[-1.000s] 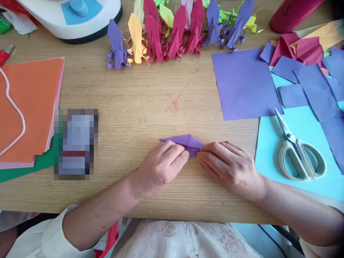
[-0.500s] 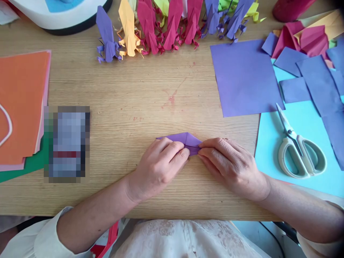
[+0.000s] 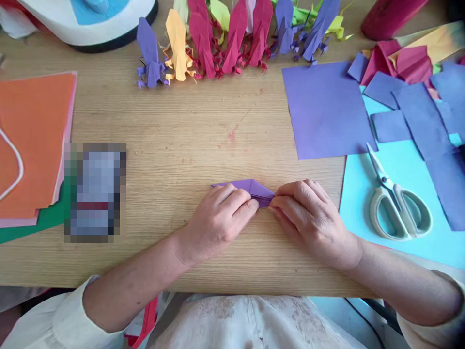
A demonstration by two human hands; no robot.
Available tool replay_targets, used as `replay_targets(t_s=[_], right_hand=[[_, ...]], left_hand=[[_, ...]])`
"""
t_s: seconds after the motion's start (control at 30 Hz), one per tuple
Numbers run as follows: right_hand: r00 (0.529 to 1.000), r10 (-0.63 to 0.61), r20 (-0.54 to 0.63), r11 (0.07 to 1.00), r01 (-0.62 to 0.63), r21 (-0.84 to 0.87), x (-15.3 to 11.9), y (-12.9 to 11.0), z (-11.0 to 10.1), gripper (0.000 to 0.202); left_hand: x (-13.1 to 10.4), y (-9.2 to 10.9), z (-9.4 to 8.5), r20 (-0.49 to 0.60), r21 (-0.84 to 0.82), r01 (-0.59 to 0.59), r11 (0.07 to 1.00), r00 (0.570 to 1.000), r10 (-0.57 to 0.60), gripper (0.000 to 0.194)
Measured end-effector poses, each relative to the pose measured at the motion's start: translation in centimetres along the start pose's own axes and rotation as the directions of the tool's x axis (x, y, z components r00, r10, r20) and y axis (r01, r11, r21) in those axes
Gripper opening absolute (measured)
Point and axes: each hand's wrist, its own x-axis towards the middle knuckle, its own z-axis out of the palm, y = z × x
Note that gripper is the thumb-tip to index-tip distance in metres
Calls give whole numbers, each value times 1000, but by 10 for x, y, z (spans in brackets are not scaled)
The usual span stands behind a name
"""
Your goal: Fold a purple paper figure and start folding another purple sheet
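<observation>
A small folded piece of purple paper point(image 3: 251, 185) lies low on the wooden table, in front of my body. My left hand point(image 3: 221, 215) presses on its left and middle part, fingers closed over it, and covers much of that side. At its right tip, my right hand point(image 3: 312, 218) pinches the paper between thumb and fingers. Between the two hands a dark crease or slit runs along the paper. The fingertips of both hands are a short way apart.
Scissors point(image 3: 390, 198) rest on turquoise paper point(image 3: 436, 169) at the right. Above are a purple sheet point(image 3: 329, 114) and scraps. Several folded paper figures point(image 3: 178, 43) line the back. Orange sheets point(image 3: 32, 145) and a blurred-out rectangular object point(image 3: 95, 191) are at the left.
The view has shifted slightly. The fingers of my left hand have moved a little to the right along the folded paper, and my right hand's fingers are slightly more bent.
</observation>
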Motion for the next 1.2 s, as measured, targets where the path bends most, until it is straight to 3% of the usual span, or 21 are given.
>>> replay_targets(t_s=[0.27, 0.43, 1.0, 1.2], right_hand=[[1000, -14, -13, 996, 15, 89, -5, 1, -5, 9], [997, 75, -5, 988, -74, 137, -11, 6, -14, 9], [995, 86, 47, 985, -92, 144, -9, 5, -9, 9], [986, 142, 85, 970, -156, 185, -8, 3, -6, 12]], left_hand=[[6, 4, -2, 39, -45, 104, 994, 994, -102, 19], [8, 4, -4, 69, -119, 155, 981, 987, -147, 22], [8, -2, -3, 59, -228, 165, 960, 986, -155, 18], [8, 1, -2, 61, -224, 194, 955, 981, -185, 19]])
